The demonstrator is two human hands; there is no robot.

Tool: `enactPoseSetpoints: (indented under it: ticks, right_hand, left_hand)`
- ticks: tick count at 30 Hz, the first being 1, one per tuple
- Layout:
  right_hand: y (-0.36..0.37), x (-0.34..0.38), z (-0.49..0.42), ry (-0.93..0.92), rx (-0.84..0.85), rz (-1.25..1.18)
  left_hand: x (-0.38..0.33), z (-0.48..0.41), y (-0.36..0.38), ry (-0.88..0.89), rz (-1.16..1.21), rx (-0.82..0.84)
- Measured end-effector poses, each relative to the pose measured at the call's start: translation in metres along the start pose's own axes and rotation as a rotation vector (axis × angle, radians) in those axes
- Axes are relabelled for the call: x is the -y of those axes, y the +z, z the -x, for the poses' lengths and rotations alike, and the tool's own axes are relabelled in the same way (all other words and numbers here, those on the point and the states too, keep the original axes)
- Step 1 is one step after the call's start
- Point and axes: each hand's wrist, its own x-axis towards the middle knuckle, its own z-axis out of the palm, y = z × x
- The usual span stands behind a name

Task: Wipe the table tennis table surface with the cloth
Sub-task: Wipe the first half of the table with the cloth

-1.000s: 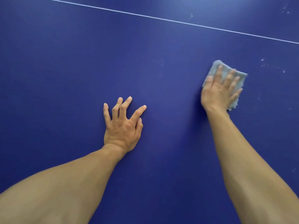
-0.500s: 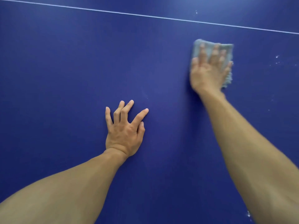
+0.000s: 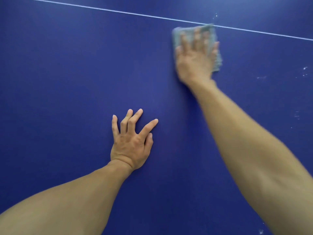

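Note:
The dark blue table tennis table (image 3: 67,82) fills the view. A light blue cloth (image 3: 177,33) lies flat on it at the upper right, its far edge touching the white line (image 3: 118,11). My right hand (image 3: 194,61) presses on the cloth with straight, spread fingers; both are blurred by motion. My left hand (image 3: 131,141) rests flat on the table at the centre, fingers spread, holding nothing.
White specks and smears (image 3: 303,72) dot the table to the right of the cloth, with a few more beyond the line (image 3: 216,15) and near the lower right corner (image 3: 261,231).
My right hand has pushed the cloth away from me and a little leftward, up to the white line. My left hand has stayed planted on the table.

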Motion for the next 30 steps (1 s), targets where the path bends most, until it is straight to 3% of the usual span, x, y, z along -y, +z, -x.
enactPoseSetpoints:
  ticks: [3,6,8,11,14,16,20,23,25,28,30]
  right_hand:
    - [-0.023,-0.076,-0.022,0.421,-0.014,-0.097]
    - [-0.023,-0.079,-0.006,0.509,-0.04,-0.108]
    - [-0.015,-0.052,0.016,0.374,-0.054,-0.077]
    - [0.002,-0.011,0.063,-0.036,0.035,-0.027]
    - [0.011,-0.019,0.107,-0.316,0.111,0.012]
    - [0.006,-0.053,0.117,-0.199,0.116,-0.006]
    - [-0.003,-0.117,0.131,0.352,0.054,-0.126]
    - [0.003,-0.097,0.142,0.538,-0.007,-0.165]
    - [0.011,-0.058,0.152,0.359,-0.042,-0.102]
    - [0.024,-0.031,0.164,-0.135,0.018,-0.003]
    - [0.018,-0.053,0.145,-0.18,0.063,-0.015]
  left_hand:
    - [0.001,0.0,0.002,0.004,-0.002,0.009]
    - [0.001,-0.001,0.002,0.003,-0.008,0.011]
    - [0.001,0.0,0.001,0.004,-0.007,0.011]
    - [0.0,-0.001,0.0,0.004,-0.009,0.006]
    - [-0.001,-0.001,-0.001,-0.004,-0.002,0.001]
    - [-0.002,-0.002,-0.003,-0.008,0.002,0.018]
    - [-0.003,-0.002,-0.006,-0.011,-0.01,0.055]
    - [-0.003,-0.002,-0.006,-0.009,-0.011,0.059]
    - [-0.003,-0.001,-0.005,-0.01,-0.015,0.054]
    - [-0.003,-0.001,-0.005,-0.01,-0.006,0.041]
    - [-0.001,-0.001,-0.004,-0.006,-0.011,0.036]
